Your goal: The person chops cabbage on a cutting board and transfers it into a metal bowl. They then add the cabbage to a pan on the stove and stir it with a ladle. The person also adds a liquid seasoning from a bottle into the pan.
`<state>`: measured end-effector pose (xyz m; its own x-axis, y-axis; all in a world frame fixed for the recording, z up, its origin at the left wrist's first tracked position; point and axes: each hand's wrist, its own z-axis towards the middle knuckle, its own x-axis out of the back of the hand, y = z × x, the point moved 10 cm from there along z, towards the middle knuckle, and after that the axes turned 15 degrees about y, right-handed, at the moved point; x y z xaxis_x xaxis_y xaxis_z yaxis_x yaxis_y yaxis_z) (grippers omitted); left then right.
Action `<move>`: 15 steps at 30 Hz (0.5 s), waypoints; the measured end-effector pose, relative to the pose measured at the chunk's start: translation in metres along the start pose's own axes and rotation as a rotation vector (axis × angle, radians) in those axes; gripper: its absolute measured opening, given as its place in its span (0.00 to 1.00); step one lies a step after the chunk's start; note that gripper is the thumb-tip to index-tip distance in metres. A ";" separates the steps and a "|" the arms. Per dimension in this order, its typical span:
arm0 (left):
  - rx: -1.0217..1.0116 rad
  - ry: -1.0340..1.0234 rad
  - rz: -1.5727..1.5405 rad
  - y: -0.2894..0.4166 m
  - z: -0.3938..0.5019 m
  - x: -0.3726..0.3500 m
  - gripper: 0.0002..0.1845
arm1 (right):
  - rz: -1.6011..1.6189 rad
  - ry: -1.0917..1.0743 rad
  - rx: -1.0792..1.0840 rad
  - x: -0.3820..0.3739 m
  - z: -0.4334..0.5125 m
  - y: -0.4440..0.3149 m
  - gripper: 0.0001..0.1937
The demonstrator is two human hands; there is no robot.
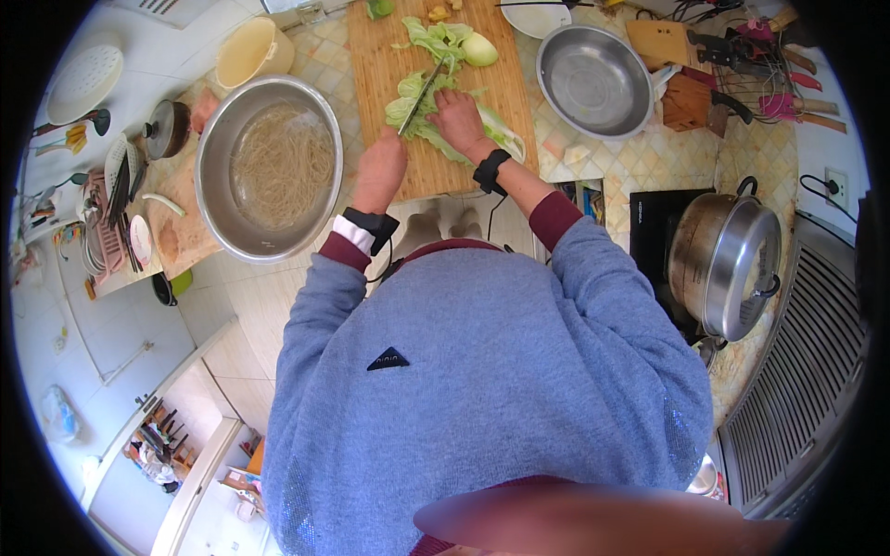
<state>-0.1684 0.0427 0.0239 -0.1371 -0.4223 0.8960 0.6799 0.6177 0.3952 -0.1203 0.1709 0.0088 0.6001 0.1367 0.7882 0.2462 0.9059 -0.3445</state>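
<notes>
My left hand (381,169) grips the handle of a kitchen knife (421,97), whose blade points up and away over the cut cabbage. Fingers bent, my right hand (459,124) holds down the leafy cabbage (502,133) just right of the blade. Both hands are over a wooden cutting board (445,179). Beyond the knife tip lie loose cabbage leaves (425,39) and a pale, rounded cabbage piece (480,50). Small yellowish pieces (439,13) and a green vegetable piece (379,7) rest near the board's far edge.
Left of the board stands a steel basin (208,167) of soaking noodles, beside a cream tub (245,54). Right are a metal bowl (646,87), a white plate (535,19), a knife block (685,103) and a lidded steel pot (695,257) on a black cooktop (646,208).
</notes>
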 end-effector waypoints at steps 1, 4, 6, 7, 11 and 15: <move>0.010 0.039 -0.011 -0.003 -0.004 -0.005 0.08 | 0.013 0.007 0.004 0.001 -0.001 -0.001 0.23; 0.047 0.056 -0.025 -0.012 -0.009 -0.019 0.10 | 0.058 -0.014 -0.025 0.003 0.001 0.001 0.24; 0.069 0.046 -0.033 -0.015 -0.010 -0.019 0.10 | 0.112 -0.042 -0.050 0.007 0.002 0.003 0.24; 0.071 0.049 -0.039 -0.014 -0.009 -0.014 0.10 | 0.056 0.025 -0.026 0.018 0.003 0.003 0.24; 0.127 0.077 -0.096 -0.007 -0.012 0.022 0.11 | 0.106 0.073 -0.112 0.038 -0.007 0.016 0.22; 0.070 0.091 -0.034 0.016 -0.029 0.054 0.11 | 0.182 0.077 -0.183 0.035 -0.011 0.021 0.17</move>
<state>-0.1436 0.0106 0.0726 -0.0908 -0.5001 0.8612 0.6235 0.6457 0.4407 -0.0857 0.1900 0.0230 0.7014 0.2533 0.6663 0.2583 0.7809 -0.5687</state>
